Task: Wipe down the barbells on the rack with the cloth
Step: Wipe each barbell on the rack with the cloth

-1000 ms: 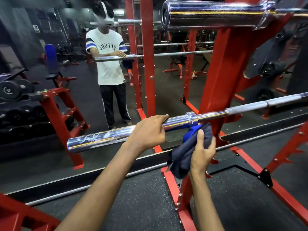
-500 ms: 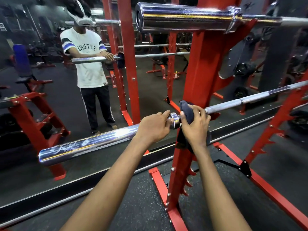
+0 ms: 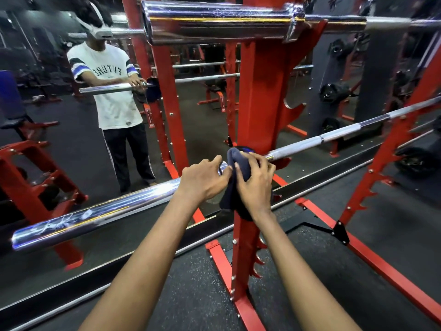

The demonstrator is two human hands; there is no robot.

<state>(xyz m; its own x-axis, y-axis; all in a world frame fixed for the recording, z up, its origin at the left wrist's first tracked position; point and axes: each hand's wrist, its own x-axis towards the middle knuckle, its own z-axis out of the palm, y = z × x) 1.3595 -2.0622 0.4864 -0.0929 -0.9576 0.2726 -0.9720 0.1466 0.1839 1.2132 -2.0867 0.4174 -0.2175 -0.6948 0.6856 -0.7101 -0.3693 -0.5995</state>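
Note:
A chrome barbell (image 3: 100, 211) lies across the red rack (image 3: 260, 96) at waist height, its thick sleeve running to the lower left and its thin shaft (image 3: 334, 137) to the right. My left hand (image 3: 202, 180) grips the sleeve close to its collar. My right hand (image 3: 254, 185) holds a dark blue cloth (image 3: 235, 163) wrapped over the bar at the collar, right beside the rack upright. A second barbell (image 3: 214, 19) rests higher on the rack, across the top of the view.
A wall mirror (image 3: 71, 139) just behind the rack shows a person in a white shirt with a headset. A red dumbbell rack (image 3: 28, 168) stands at the left. Red floor rails (image 3: 381, 263) and a second toothed upright (image 3: 386, 168) sit to the right on black rubber flooring.
My right hand brought the cloth up from below the bar and wrapped it over the collar. My left hand stayed on the sleeve. The view shifted right and closer.

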